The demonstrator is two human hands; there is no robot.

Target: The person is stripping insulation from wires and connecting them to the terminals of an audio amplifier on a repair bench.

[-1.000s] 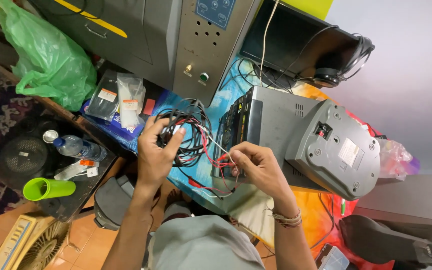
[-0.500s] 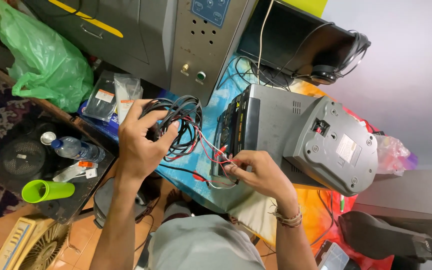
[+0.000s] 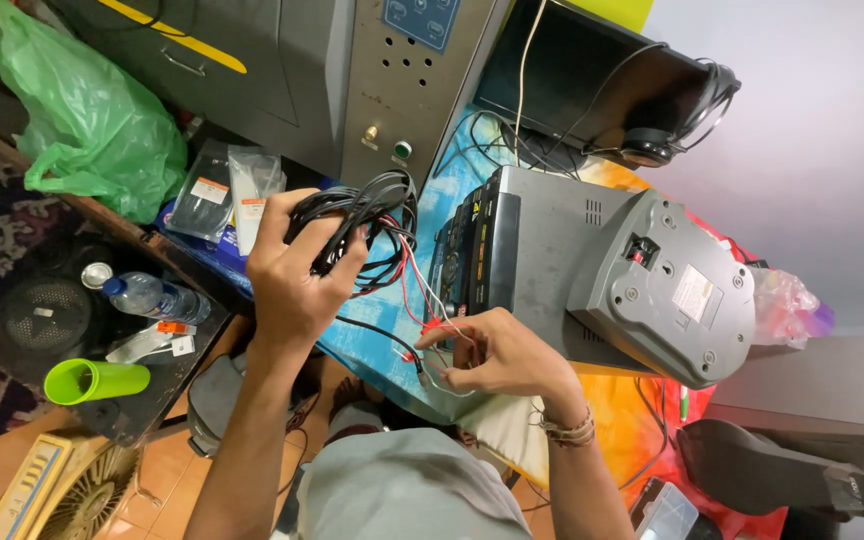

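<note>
My left hand (image 3: 297,275) grips a coiled bundle of black cable (image 3: 364,205), lifted above the table's left end. Thin red, white and black wires (image 3: 410,290) run from the bundle down to my right hand (image 3: 497,355), which pinches their ends beside the front panel of a grey monitor (image 3: 592,275) lying face down on the colourful tablecloth (image 3: 452,180). The wire tips under my right fingers are partly hidden.
A grey metal cabinet (image 3: 392,70) stands behind the table, with a black screen (image 3: 572,80) and headphones (image 3: 677,125) to its right. Small plastic packets (image 3: 227,190) lie at the left. Below are a green bag (image 3: 92,130), a water bottle (image 3: 152,297), a green cup (image 3: 97,380) and a fan (image 3: 72,490).
My left hand has lifted the black cable bundle up and to the left, drawing the thin wires taut. My right hand stays at the monitor's front, holding the wire ends.
</note>
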